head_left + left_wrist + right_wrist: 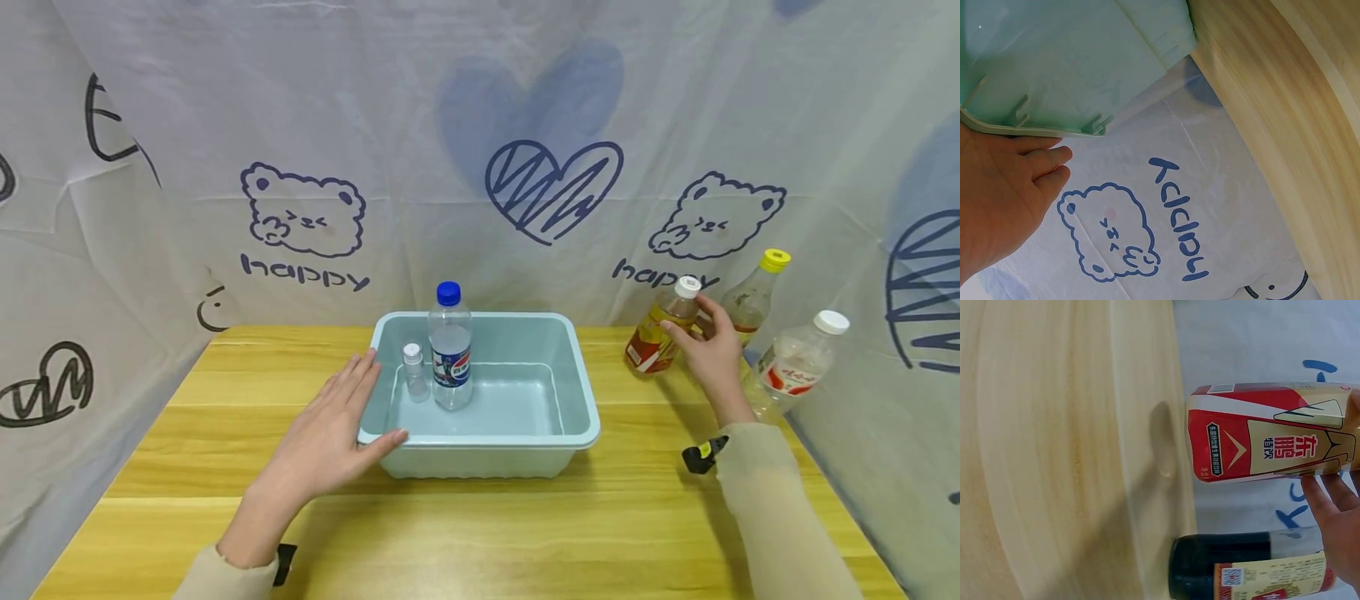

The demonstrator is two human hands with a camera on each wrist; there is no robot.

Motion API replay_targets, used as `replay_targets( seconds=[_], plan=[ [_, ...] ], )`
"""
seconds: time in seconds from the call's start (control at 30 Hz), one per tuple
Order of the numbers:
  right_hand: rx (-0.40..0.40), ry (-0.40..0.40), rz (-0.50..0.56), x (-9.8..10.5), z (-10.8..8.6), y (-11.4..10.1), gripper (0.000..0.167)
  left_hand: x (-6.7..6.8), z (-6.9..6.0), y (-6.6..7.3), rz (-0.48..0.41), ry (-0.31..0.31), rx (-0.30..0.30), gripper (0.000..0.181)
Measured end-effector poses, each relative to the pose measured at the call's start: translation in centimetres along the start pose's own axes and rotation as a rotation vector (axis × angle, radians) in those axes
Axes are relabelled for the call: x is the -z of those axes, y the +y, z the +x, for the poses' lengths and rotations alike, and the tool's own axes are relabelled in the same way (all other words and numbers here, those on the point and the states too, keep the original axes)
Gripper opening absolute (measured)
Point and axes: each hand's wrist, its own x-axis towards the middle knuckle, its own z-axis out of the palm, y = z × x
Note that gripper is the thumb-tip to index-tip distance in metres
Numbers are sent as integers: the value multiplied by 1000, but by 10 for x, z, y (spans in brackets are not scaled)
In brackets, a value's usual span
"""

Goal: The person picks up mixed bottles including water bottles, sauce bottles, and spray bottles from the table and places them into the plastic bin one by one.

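My left hand [322, 433] rests on the left rim of a pale green plastic basin [480, 458], fingers straight along the edge and thumb over the front corner. Inside the basin stand a Pepsi bottle [452, 367] with a blue cap and a small clear bottle [416, 375] with a white cap. At the right, my right hand [708, 346] grips a red and yellow drink bottle [656, 342] with a white cap around its upper part. The right wrist view shows this drink bottle [1272, 434] with the fingers curled at its upper end.
Behind the right hand stands a yellow-capped glass bottle [752, 296] with dark liquid at its bottom. A clear bottle [795, 367] with a white cap and red label is near the right table edge. A printed cloth [420, 167] hangs behind the wooden table [480, 533].
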Motion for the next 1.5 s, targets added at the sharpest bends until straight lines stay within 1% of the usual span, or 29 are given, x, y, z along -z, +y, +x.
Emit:
replay_targets(
  seconds=[0.43, 0.67, 0.83, 0.97, 1.1, 1.23, 1.5],
  plan=[
    [101, -9, -12, 1, -19, -28, 75, 0, 0, 0, -2, -5, 4, 105],
    [154, -36, -42, -4, -27, -43, 77, 0, 0, 0, 0, -4, -1, 106],
    [212, -40, -60, -7, -31, -52, 75, 0, 0, 0, 2, -2, -2, 106],
    [275, -34, -75, -10, -34, -61, 72, 0, 0, 0, 2, -5, 2, 105],
    [353, -28, -64, -11, -36, -69, 68, 0, 0, 0, 2, -8, 5, 105],
    [422, -25, -47, -13, -37, -77, 68, 1, 0, 0, 2, -8, 4, 105],
    [501, -29, -30, -17, -39, -98, 67, 1, -1, 1, -1, -13, 5, 105]
  ],
)
